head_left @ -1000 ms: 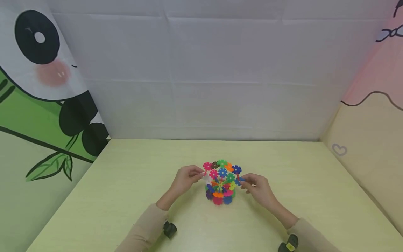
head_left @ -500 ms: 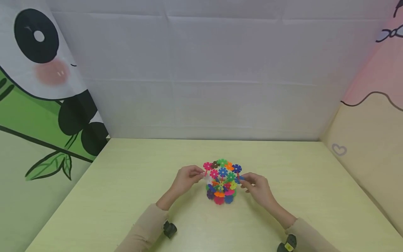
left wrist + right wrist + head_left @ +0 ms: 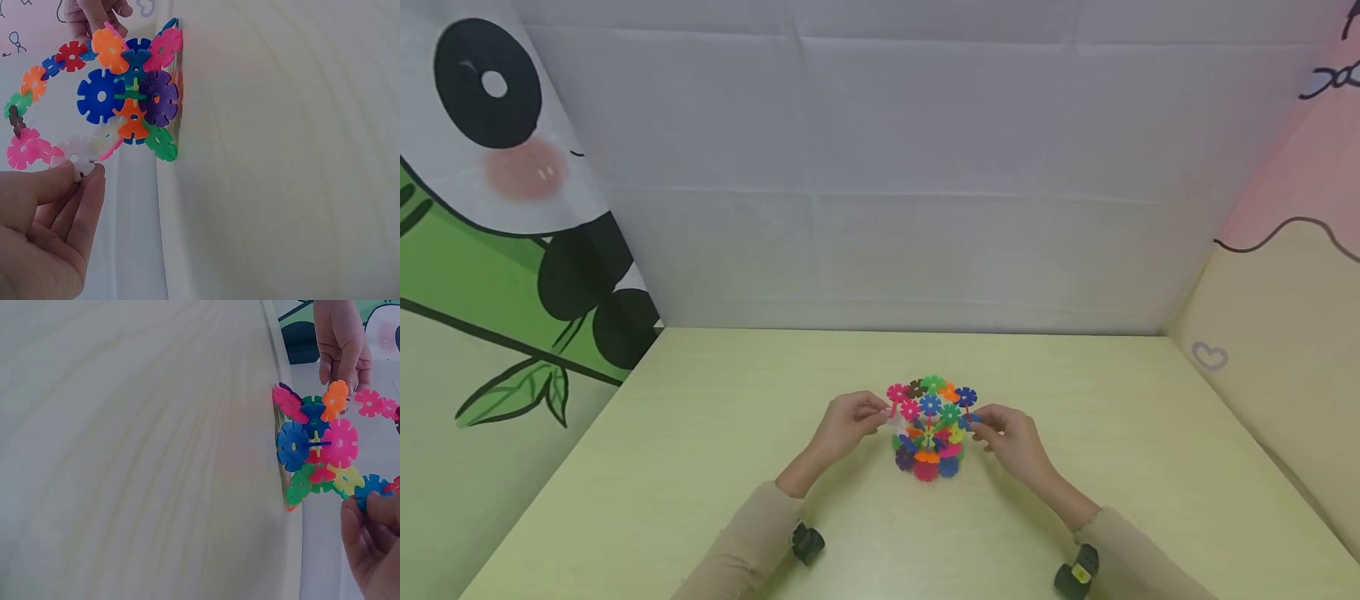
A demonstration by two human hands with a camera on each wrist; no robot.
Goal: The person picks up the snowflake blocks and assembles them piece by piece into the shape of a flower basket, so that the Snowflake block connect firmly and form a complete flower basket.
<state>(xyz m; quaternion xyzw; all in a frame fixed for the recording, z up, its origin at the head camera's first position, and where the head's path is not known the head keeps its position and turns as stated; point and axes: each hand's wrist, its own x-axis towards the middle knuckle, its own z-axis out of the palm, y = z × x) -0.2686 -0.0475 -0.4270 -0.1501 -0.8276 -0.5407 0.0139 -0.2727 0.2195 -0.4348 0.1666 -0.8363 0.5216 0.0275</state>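
Observation:
A basket-like build of interlocking plastic flower discs (image 3: 926,471) stands on the table in several colours. A loop of joined discs (image 3: 933,383) arches over its top like a handle. My left hand (image 3: 846,427) pinches a white disc (image 3: 75,152) low on the loop's left side, between thumb and fingertips. On the right side of the loop, my right hand (image 3: 1013,437) pinches a blue disc (image 3: 370,487). A blue disc (image 3: 100,97) and a purple disc (image 3: 157,99) show on the body's side in the left wrist view. Fingers partly cover both gripped discs.
The pale wooden table (image 3: 700,442) spreads around the build. A white sheet wall (image 3: 880,208) rises behind it. Printed side walls (image 3: 587,275) stand left and right. Each sleeve carries a dark wrist camera (image 3: 807,543).
The build has shifted slightly away and to the right in the head view. My right hand has moved up a little, and both hands keep their pinch on the loop.

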